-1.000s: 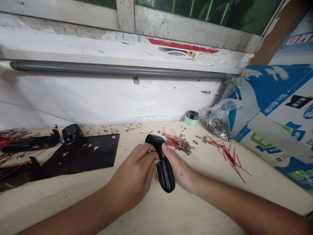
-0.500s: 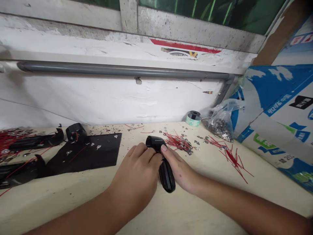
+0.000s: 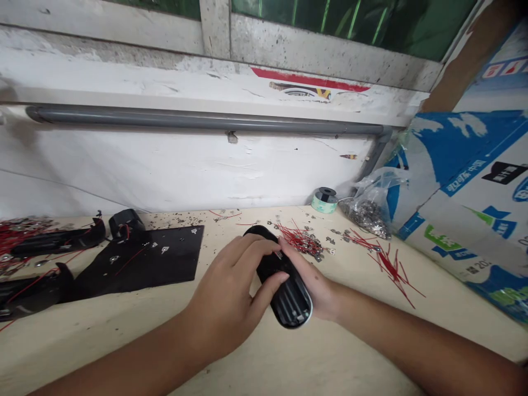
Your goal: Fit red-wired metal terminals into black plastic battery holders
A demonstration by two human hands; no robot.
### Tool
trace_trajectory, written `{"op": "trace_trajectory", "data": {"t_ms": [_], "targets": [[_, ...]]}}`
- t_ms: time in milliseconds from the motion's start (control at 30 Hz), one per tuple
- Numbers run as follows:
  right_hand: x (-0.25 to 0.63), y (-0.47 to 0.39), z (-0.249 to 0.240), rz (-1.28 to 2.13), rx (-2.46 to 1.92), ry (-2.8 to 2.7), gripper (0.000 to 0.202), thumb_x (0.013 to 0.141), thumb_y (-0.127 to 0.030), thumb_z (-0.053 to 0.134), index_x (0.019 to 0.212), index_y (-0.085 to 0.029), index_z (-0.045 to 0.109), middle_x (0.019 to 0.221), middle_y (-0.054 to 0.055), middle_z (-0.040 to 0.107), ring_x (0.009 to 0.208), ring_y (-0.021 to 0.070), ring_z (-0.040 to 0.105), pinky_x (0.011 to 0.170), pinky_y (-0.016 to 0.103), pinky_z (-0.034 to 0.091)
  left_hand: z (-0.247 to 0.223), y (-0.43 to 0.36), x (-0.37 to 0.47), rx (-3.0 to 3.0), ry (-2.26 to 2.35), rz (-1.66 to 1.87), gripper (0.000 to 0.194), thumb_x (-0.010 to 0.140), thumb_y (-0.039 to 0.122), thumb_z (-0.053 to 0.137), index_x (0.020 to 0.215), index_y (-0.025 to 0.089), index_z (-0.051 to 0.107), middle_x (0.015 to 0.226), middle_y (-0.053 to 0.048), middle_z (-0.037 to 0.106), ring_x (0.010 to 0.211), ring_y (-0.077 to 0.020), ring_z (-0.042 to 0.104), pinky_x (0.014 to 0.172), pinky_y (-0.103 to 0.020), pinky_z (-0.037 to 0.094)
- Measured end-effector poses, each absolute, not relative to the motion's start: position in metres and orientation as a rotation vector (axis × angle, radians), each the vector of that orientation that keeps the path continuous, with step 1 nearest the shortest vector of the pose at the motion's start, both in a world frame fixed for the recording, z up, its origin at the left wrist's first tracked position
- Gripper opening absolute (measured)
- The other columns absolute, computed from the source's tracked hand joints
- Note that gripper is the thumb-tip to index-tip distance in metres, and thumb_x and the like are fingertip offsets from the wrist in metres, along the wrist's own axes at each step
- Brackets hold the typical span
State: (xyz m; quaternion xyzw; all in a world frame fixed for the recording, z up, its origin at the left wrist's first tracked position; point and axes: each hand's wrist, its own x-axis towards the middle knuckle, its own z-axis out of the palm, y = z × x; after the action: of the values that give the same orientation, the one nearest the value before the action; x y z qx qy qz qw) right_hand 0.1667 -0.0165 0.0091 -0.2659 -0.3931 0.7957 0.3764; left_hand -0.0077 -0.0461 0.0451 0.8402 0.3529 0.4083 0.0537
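Observation:
A long black plastic housing (image 3: 291,302), rounded at its near end, is held between both hands above the table. Its hollow, ribbed inside faces up, with small metal bits at the near end. My left hand (image 3: 235,280) lies across it, fingers bent over the far part and thumb pressed on the inside. Supporting it from the right and below is my right hand (image 3: 315,283), most of its fingers hidden by the housing. Just beyond lies a pile of red wires with metal tabs (image 3: 303,239).
On the left, more black housings (image 3: 37,286) with red wires lie beside a black sheet (image 3: 165,258). Farther right are loose red wires (image 3: 391,269), a bag of metal pieces (image 3: 369,212) and a tape roll (image 3: 324,201). A blue-white carton (image 3: 466,209) borders the right side.
The housing has been turned over, so its ribbed inside now shows instead of the smooth, printed outside. My left hand has opened out from a tighter grip, its thumb now on the inside.

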Motion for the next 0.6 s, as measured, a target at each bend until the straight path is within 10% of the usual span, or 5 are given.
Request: {"op": "trace_trajectory", "data": {"t_ms": [133, 267, 600], "targets": [[0.18, -0.007, 0.009, 2.476, -0.737, -0.851, 0.062, 0.087, -0.073, 0.052, 0.089, -0.012, 0.065, 0.073, 0.005, 0.064, 0.056, 0.0141, 0.06, 0.051, 0.023, 0.047, 0.065, -0.034, -0.021, 2.258, 1.224, 1.49, 0.031, 0.094, 0.028, 0.056, 0.124, 0.025, 0.051, 0.121, -0.008, 0.058, 0.11, -0.0234, 0.053, 0.095, -0.041, 0.043], [0.189, 0.001, 0.006, 2.701, -0.726, -0.762, 0.072, 0.092, -0.075, 0.034, 0.103, -0.01, 0.063, 0.079, 0.008, 0.067, 0.051, 0.0149, 0.061, 0.051, 0.027, 0.052, 0.07, -0.017, -0.027, 1.731, 1.146, 0.953, 0.037, 0.089, 0.042, 0.061, 0.123, 0.028, 0.06, 0.119, -0.008, 0.064, 0.1, -0.0242, 0.062, 0.08, -0.037, 0.051], [0.201, 0.016, 0.012, 2.451, -0.375, -0.74, 0.061, 0.091, -0.074, 0.039, 0.106, -0.019, 0.059, 0.066, -0.001, 0.06, 0.042, 0.0108, 0.045, 0.039, 0.024, 0.043, 0.063, -0.01, -0.021, 1.155, 1.052, 0.922, 0.022, 0.086, 0.032, 0.069, 0.095, 0.011, 0.068, 0.098, -0.011, 0.07, 0.071, -0.0157, 0.065, 0.062, -0.026, 0.058]]}}
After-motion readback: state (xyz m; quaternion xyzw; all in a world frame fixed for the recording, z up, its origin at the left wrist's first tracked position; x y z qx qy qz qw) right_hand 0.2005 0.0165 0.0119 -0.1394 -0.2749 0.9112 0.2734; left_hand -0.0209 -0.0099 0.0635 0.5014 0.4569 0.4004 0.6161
